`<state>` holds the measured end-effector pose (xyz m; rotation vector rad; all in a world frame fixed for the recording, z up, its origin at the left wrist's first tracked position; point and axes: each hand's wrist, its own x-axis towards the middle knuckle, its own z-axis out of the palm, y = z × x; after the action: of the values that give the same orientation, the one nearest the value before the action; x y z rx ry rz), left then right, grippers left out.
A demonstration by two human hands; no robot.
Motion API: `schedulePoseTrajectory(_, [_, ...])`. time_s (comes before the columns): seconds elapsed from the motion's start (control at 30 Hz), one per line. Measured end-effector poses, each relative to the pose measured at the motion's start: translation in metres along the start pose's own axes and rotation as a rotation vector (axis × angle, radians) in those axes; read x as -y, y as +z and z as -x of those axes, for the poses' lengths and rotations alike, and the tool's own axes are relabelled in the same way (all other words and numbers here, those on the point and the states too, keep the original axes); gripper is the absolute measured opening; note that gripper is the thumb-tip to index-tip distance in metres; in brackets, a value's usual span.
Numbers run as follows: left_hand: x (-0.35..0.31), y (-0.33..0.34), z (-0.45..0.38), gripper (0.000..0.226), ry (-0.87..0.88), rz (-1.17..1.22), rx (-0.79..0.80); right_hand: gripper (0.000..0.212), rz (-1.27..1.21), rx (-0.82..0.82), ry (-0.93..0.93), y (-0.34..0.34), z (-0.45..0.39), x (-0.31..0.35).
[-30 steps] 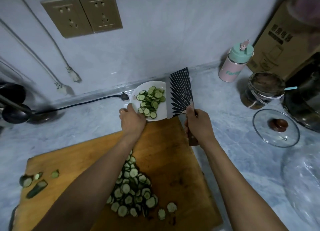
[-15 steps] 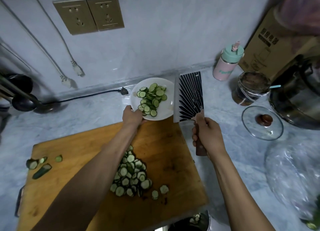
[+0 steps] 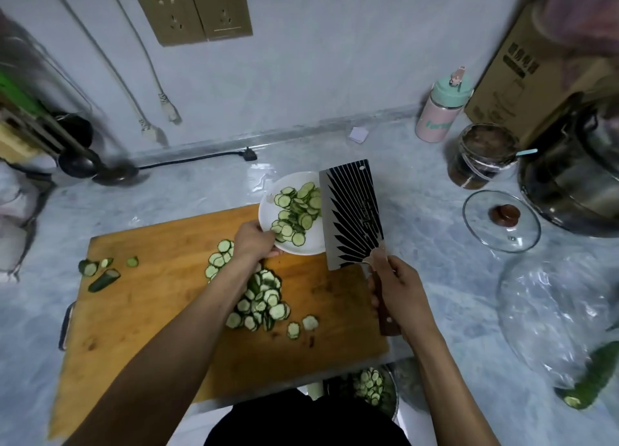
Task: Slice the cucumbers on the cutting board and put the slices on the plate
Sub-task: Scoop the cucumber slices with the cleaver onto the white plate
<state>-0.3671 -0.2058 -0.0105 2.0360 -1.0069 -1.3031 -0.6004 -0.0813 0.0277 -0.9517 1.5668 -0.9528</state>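
A wooden cutting board (image 3: 160, 311) lies on the counter with a heap of cucumber slices (image 3: 258, 298) at its middle and a few cucumber end pieces (image 3: 100, 273) at its left. My left hand (image 3: 253, 241) grips the near rim of a white plate (image 3: 268, 208), which holds cucumber slices (image 3: 296, 214) and overlaps the board's far right corner. My right hand (image 3: 398, 288) holds the wooden handle of a cleaver (image 3: 351, 211); its flat blade faces up over the plate's right side.
A glass lid (image 3: 502, 221), a jar (image 3: 482, 154), a pink bottle (image 3: 438, 110), a metal pot (image 3: 576, 174) and a cardboard box (image 3: 522, 77) crowd the right. A clear bag with a whole cucumber (image 3: 593, 375) lies at the near right. A bowl of slices (image 3: 370, 385) sits below the counter edge. A black cord (image 3: 197, 159) runs along the wall.
My left hand has pulled the plate from the counter toward me, onto the board's far corner. The cleaver in my right hand has come along beside it. The camera view has shifted.
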Motion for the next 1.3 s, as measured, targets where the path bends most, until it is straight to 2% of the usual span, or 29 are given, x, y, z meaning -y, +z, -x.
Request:
schedulePoseTrajectory(0.03, [0.001,-0.003,0.003,0.015,0.046,-0.051,-0.027,0.053,0.002,0.006,0.004,0.001,0.004,-0.002])
schedulePoseTrajectory(0.13, [0.018,-0.018,0.014,0.018,0.330,-0.267,-0.219,0.051,0.007,0.012,0.030,0.007,0.017,-0.008])
schedulePoseTrajectory(0.2, [0.040,-0.033,0.015,0.027,0.468,-0.345,-0.279,0.052,0.010,0.006,0.036,0.010,0.024,-0.013])
schedulePoseTrajectory(0.3, [0.070,-0.055,-0.002,0.050,0.476,-0.480,-0.198,0.051,-0.039,-0.023,0.065,0.015,0.041,-0.025])
schedulePoseTrajectory(0.4, [0.080,-0.065,-0.012,0.061,0.443,-0.558,-0.056,0.051,-0.096,-0.047,0.082,0.017,0.062,-0.041])
schedulePoseTrajectory(0.53, [0.075,-0.062,-0.016,0.073,0.581,-0.681,0.051,0.048,-0.163,-0.124,0.087,0.031,0.092,-0.056])
schedulePoseTrajectory(0.73, [0.089,-0.063,-0.003,0.061,0.717,-0.721,0.056,0.044,-0.255,-0.318,0.150,0.067,0.138,-0.081])
schedulePoseTrajectory(0.93, [0.103,-0.068,0.016,0.060,0.760,-0.680,0.086,0.044,-0.299,-0.446,0.203,0.092,0.164,-0.125])
schedulePoseTrajectory(1.03, [0.113,-0.071,0.018,0.071,0.739,-0.707,-0.031,0.041,-0.309,-0.477,0.219,0.107,0.168,-0.136])
schedulePoseTrajectory(1.1, [0.118,-0.073,0.020,0.074,0.673,-0.689,-0.100,0.041,-0.311,-0.470,0.207,0.118,0.167,-0.133])
schedulePoseTrajectory(1.23, [0.128,-0.073,0.034,0.070,0.540,-0.568,-0.031,0.041,-0.292,-0.407,0.192,0.143,0.163,-0.125])
schedulePoseTrajectory(1.3, [0.129,-0.072,0.036,0.070,0.553,-0.563,-0.023,0.042,-0.268,-0.366,0.178,0.154,0.158,-0.122])
